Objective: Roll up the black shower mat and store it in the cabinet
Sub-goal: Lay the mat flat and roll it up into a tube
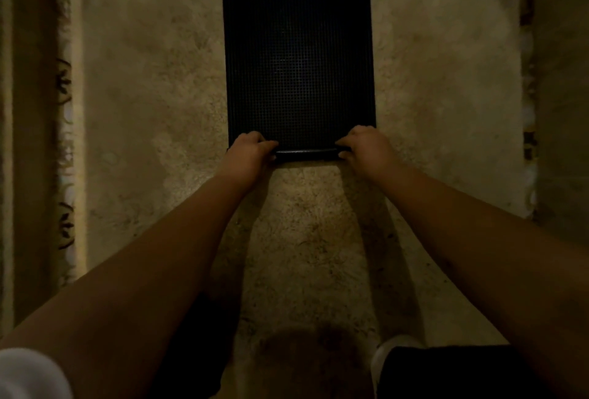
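The black shower mat (pixel 298 57) lies flat on a pale stone floor, a tall rectangle with a fine grid texture. Its near edge is curled over into a thin roll between my hands. My left hand (pixel 251 151) grips the near left corner of the mat, fingers folded over the curled edge. My right hand (pixel 363 147) grips the near right corner the same way. Both forearms reach forward from the bottom of the view. No cabinet is in view.
The mottled beige floor (pixel 143 111) surrounds the mat. A patterned border strip (pixel 65 143) runs down the left side, and another patterned strip (pixel 527 111) runs down the right. My dark-clad legs and a light shoe (pixel 392 354) show at the bottom.
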Motion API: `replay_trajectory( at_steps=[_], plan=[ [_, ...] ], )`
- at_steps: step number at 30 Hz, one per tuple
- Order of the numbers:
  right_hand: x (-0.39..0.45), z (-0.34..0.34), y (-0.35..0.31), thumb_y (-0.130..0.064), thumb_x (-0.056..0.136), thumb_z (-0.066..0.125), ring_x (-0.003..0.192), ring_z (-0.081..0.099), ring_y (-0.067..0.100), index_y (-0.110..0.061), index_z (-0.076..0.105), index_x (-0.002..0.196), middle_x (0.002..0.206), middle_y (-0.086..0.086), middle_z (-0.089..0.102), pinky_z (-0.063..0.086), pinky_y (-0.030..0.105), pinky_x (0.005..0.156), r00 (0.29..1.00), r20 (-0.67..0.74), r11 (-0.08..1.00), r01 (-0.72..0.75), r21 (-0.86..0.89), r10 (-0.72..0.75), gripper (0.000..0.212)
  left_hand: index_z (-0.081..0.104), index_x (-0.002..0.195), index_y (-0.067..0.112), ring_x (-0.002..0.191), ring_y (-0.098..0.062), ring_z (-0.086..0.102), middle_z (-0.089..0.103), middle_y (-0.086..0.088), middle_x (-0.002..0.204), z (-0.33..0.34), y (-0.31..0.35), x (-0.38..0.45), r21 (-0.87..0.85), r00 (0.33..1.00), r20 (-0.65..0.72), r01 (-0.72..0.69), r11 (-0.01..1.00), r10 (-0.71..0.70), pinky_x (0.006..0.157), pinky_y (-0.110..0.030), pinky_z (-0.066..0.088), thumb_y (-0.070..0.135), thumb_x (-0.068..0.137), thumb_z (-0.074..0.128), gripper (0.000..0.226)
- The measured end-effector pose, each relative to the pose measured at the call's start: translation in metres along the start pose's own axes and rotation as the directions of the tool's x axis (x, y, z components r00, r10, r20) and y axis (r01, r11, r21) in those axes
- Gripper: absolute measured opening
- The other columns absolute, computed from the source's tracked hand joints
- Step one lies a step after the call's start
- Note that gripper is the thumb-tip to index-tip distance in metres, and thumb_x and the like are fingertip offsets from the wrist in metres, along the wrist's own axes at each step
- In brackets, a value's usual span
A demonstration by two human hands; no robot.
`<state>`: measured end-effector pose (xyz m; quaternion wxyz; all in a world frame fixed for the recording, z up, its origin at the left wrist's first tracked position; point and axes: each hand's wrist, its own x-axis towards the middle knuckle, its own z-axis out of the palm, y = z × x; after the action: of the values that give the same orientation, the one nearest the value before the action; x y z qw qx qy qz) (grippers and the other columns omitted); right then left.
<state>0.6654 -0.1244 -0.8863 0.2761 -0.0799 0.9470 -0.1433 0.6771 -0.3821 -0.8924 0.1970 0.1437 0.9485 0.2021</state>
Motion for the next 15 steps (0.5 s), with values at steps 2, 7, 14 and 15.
replay_trajectory(
  at_steps=[2, 7, 14, 15],
  plan=[
    [0.002, -0.002, -0.001, -0.018, 0.094, 0.059, 0.114, 0.051, 0.035, -0.011, 0.061, 0.127, 0.124, 0.016, 0.058, 0.043, 0.039, 0.095, 1.0, 0.004, 1.0, -0.012, 0.021, 0.012, 0.034, 0.06, 0.124, 0.008, 0.101, -0.039, 0.054, 0.062, -0.021, 0.11, -0.004, 0.0, 0.006, -0.026, 0.999, -0.005, 0.04, 0.999, -0.04, 0.083, -0.044, 0.045, 0.014, 0.089, 0.062, 0.036],
    [-0.003, -0.003, -0.005, -0.011, 0.092, 0.058, 0.103, 0.056, 0.037, -0.003, 0.062, 0.113, 0.109, 0.02, 0.063, 0.049, 0.045, 0.082, 0.996, -0.086, 1.0, -0.001, 0.023, 0.003, 0.023, 0.064, 0.107, 0.006, 0.091, -0.037, 0.057, 0.064, -0.019, 0.097, -0.006, 0.003, 0.007, -0.005, 0.998, -0.042, 0.049, 0.999, -0.049, 0.071, -0.04, 0.044, 0.013, 0.088, 0.061, 0.02],
    [-0.014, 0.009, -0.007, -0.002, 0.087, 0.057, 0.112, 0.046, 0.042, 0.0, 0.059, 0.125, 0.125, 0.022, 0.055, 0.045, 0.049, 0.083, 0.981, -0.174, 0.975, 0.046, -0.216, -0.085, 0.038, 0.068, 0.102, 0.007, 0.095, -0.035, 0.053, 0.061, -0.015, 0.102, -0.009, 0.005, 0.012, 0.201, 0.999, -0.05, 0.033, 0.979, -0.023, 0.075, -0.046, 0.047, 0.013, 0.088, 0.057, 0.019],
    [-0.016, 0.01, -0.007, -0.004, 0.088, 0.056, 0.109, 0.048, 0.042, 0.0, 0.056, 0.129, 0.123, 0.023, 0.056, 0.045, 0.049, 0.082, 0.982, -0.165, 0.971, 0.054, -0.234, -0.094, 0.041, 0.068, 0.103, 0.007, 0.092, -0.033, 0.055, 0.062, -0.014, 0.1, -0.008, 0.006, 0.01, 0.218, 0.999, -0.039, 0.03, 0.976, -0.022, 0.074, -0.046, 0.047, 0.012, 0.088, 0.055, 0.02]
  ],
)
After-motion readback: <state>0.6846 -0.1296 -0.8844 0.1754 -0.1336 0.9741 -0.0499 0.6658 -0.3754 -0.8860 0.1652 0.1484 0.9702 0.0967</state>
